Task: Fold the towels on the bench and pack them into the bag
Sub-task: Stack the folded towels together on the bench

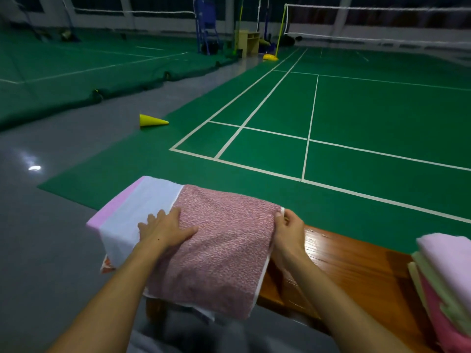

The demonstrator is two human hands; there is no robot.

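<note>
A pink speckled towel with a white edge lies folded across the wooden bench. It covers part of a white towel with a pink band that sticks out to the left. My left hand rests flat, fingers spread, on the left edge of the speckled towel. My right hand pinches its far right corner at the white hem. No bag is in view.
A stack of folded towels, pale pink, light green and deeper pink, sits on the bench's right end. Beyond the bench lie a green badminton court, a tipped yellow cone and nets. Grey floor is to the left.
</note>
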